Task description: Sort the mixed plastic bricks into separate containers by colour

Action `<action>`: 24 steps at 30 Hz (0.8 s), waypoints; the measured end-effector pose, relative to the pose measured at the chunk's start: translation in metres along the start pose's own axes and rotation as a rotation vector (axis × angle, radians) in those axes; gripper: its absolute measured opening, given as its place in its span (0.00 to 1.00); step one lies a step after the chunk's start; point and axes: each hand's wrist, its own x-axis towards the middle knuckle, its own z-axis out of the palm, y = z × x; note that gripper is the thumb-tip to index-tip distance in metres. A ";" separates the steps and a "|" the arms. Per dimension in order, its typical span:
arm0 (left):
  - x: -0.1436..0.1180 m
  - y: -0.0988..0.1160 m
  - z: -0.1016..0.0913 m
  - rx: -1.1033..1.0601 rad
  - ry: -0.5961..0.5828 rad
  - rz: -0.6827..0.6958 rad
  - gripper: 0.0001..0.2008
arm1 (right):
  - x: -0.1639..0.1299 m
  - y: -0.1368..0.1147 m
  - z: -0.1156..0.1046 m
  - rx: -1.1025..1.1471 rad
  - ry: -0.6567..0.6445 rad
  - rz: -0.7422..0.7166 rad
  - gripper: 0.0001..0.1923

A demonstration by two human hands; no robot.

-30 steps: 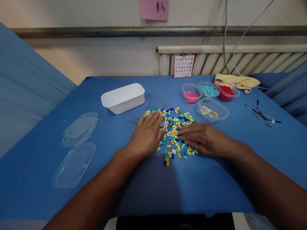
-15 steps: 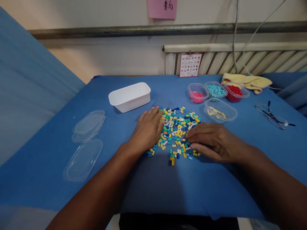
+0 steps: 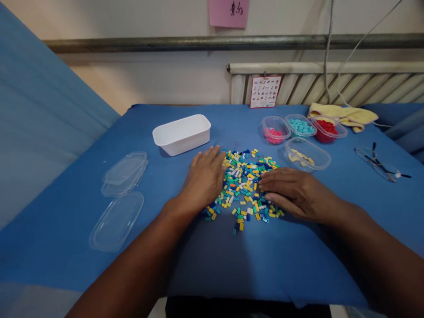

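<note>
A: Where are the hands rn?

B: Both lie flat on the pile of small bricks (image 3: 247, 183), mid table (image 3: 212, 265). Left hand (image 3: 204, 180) sits on the pile's 9 o'clock edge, fingers together, palm down, holding nothing. Right hand (image 3: 293, 191) sits at 3 o'clock, fingers stretched out side by side, palm down, also gripping nothing. Can't tell if a brick hides under a palm.

A: What could go wrong?

B: I think a push could send bricks sliding off. A few strays lie at 6 o'clock, toward the table's near edge. The blue cloth looks smooth, so bricks prob skid easy. A wide sweep of the right hand might also bump the clear tub with yellow bits (image 3: 307, 153) at 1 o'clock from the pile.

A: Which way does the pile point?

B: It's a blob, a bit longer from 12 to 6 o'clock. Single bricks point every which way, too tiny to read.

A: Other stuff?

B: White tub (image 3: 181, 134) at 11 o'clock, clear lids (image 3: 121, 194) at 9, glasses (image 3: 380, 166) at 3.
</note>
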 end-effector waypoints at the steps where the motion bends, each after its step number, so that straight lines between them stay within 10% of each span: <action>1: 0.002 -0.006 -0.001 0.000 0.033 -0.028 0.27 | -0.001 0.001 -0.001 -0.019 0.033 0.010 0.13; 9: 0.008 -0.025 -0.002 -0.005 0.049 -0.057 0.26 | -0.004 0.006 0.013 -0.091 -0.029 0.062 0.26; 24: 0.000 -0.040 -0.023 -0.316 -0.084 -0.043 0.09 | -0.002 0.000 0.008 -0.055 0.008 -0.024 0.08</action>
